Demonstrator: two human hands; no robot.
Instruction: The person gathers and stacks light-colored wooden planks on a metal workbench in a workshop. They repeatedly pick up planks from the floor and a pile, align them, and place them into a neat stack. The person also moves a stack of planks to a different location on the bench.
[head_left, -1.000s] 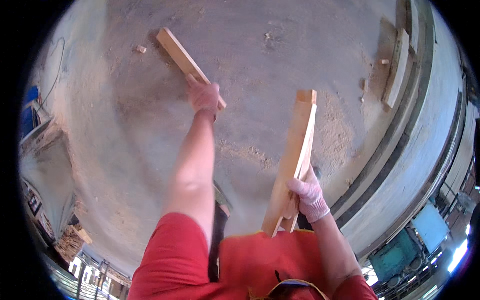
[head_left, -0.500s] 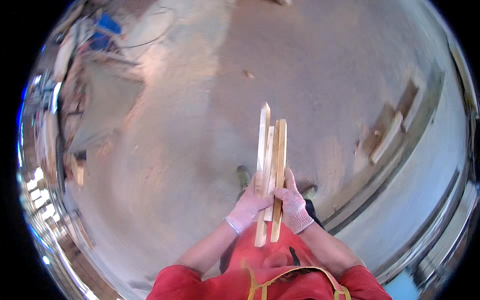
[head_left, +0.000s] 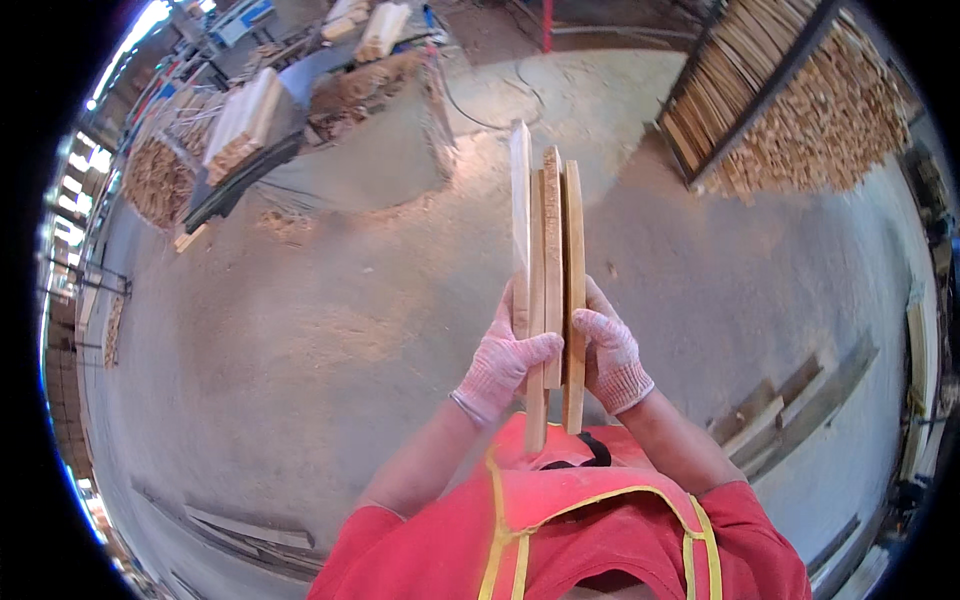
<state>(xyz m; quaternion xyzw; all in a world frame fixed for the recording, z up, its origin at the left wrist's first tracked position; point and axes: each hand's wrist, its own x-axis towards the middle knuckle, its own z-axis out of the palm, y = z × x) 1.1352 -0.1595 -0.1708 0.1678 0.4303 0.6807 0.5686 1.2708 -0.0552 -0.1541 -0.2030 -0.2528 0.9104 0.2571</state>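
Left hand: the gloved left hand (head_left: 505,362) is closed around the left side of the wood strips (head_left: 552,260), thumb across their near faces.
Right hand: the gloved right hand (head_left: 610,350) is clamped on the rightmost strip, thumb over its edge.
Wood strips: upright between the two grips, reaching above and below them, ends uneven.
Slip risk: an inner strip could slide out if either grip loosens, since the palms seem to press mainly on the outer ones.
Spread risk: the tops could fan apart, being unheld above the grip.
Floor: grey concrete (head_left: 300,420) beneath and around the grip, dusted with pale sawdust.
Room: a framed stack of wood (head_left: 800,130) ahead and right of the grip; a plank pile (head_left: 245,125) ahead and left; loose boards (head_left: 800,410) low on the right.
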